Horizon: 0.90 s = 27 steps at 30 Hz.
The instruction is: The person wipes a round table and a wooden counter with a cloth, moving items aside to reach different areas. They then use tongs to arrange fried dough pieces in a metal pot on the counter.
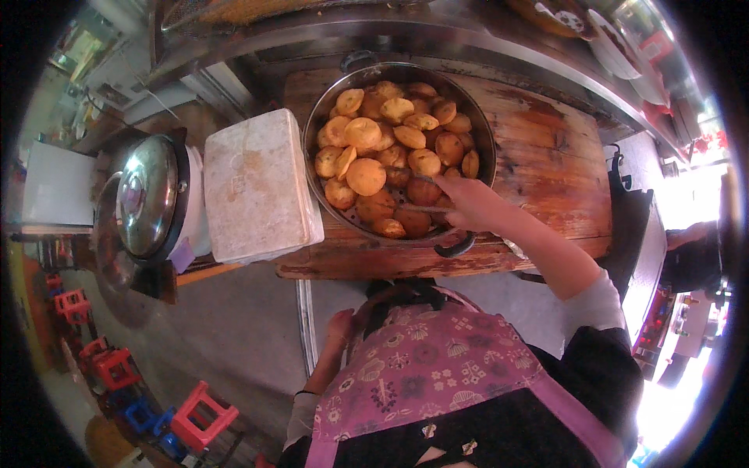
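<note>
My right hand (475, 205) is over the near right part of a wide metal pot (493, 146) and grips what look like metal tongs (422, 208). The tongs' ends are among round, golden-brown fried pastries (366, 176) heaped in the pot. Whether a pastry is caught between the ends, I cannot tell. Holes show in the surface under the pastries. My left hand (340, 327) hangs low beside the pink flowered apron (421, 374), away from the pot. Its fingers are partly hidden, and I cannot make out whether it holds anything.
Under the pot lies a wooden board (544, 175). A white foam box (257, 187) stands left of it, touching or nearly so, beside a cooker with a shiny lid (147, 196). A metal ledge (421, 29) runs behind. Plastic stools (203, 414) stand lower left.
</note>
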Each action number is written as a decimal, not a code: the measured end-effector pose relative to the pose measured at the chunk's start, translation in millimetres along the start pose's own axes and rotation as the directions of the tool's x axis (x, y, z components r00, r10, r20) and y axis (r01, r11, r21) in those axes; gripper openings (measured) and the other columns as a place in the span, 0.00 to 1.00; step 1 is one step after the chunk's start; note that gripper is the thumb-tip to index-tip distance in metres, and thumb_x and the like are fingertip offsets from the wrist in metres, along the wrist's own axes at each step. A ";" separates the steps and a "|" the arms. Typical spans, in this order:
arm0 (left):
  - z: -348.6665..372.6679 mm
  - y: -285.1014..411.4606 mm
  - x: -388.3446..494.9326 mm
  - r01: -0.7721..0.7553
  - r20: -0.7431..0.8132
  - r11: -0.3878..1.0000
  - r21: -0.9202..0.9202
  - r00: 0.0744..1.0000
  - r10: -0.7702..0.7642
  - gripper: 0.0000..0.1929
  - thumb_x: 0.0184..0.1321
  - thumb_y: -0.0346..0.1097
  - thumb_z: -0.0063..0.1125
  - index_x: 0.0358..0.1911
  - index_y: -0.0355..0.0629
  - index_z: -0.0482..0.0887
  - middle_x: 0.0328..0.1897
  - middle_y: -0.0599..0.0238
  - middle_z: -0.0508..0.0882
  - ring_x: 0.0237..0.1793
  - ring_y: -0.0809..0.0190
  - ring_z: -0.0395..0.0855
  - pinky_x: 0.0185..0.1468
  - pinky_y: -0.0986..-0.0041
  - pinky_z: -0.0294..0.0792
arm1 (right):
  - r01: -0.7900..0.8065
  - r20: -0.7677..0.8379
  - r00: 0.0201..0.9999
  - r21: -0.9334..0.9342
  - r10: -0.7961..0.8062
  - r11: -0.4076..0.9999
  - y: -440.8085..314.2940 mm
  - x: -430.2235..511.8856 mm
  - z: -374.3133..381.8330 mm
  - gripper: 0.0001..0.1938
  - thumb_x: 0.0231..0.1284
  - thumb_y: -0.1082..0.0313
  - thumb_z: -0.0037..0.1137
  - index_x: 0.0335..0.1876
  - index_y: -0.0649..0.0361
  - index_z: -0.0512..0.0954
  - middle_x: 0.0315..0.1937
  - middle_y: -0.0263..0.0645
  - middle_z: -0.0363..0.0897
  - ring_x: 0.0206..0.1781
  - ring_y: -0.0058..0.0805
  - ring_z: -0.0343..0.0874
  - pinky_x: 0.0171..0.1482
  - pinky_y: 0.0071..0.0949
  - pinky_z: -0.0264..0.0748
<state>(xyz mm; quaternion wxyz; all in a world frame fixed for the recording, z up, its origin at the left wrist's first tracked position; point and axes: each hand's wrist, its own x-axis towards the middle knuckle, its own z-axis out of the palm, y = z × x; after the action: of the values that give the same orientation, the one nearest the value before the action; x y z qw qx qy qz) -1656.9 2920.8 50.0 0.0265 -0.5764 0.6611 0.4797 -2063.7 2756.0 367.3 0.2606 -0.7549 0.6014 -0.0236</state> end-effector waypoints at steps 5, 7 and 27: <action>-1.7 -14.9 14.4 -0.079 -0.002 0.996 0.045 0.997 0.080 0.15 0.57 0.43 0.49 0.41 0.41 0.80 0.27 0.57 0.82 0.23 0.62 0.78 0.26 0.72 0.68 | -0.015 -0.096 0.995 -0.199 -0.005 0.980 -11.1 32.0 38.6 0.33 0.41 0.75 0.50 0.60 0.68 0.58 0.45 0.58 0.71 0.46 0.49 0.73 0.47 0.39 0.72; 3.3 -21.3 16.7 0.113 0.010 0.939 -0.326 0.993 -0.116 0.14 0.58 0.43 0.48 0.39 0.41 0.80 0.26 0.60 0.82 0.22 0.64 0.78 0.25 0.74 0.67 | 0.008 -0.164 0.984 -0.329 -0.066 0.944 -11.4 36.8 52.2 0.32 0.42 0.75 0.49 0.59 0.69 0.58 0.44 0.58 0.71 0.46 0.49 0.74 0.46 0.40 0.73; 9.6 -32.5 12.8 0.113 -0.029 0.882 -0.457 0.989 -0.142 0.14 0.58 0.42 0.49 0.40 0.39 0.79 0.32 0.55 0.83 0.30 0.56 0.81 0.31 0.67 0.70 | -0.078 -0.020 0.997 0.036 0.078 0.996 -10.0 16.4 6.3 0.30 0.44 0.68 0.53 0.57 0.68 0.62 0.40 0.53 0.74 0.41 0.48 0.77 0.41 0.36 0.74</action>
<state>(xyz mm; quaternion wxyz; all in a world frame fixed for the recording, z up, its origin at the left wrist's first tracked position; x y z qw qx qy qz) -1640.6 2921.8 17.7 -0.0977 -0.6233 0.4917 0.6001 -2048.0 2744.6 361.5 0.2682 -0.7258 0.6326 -0.0321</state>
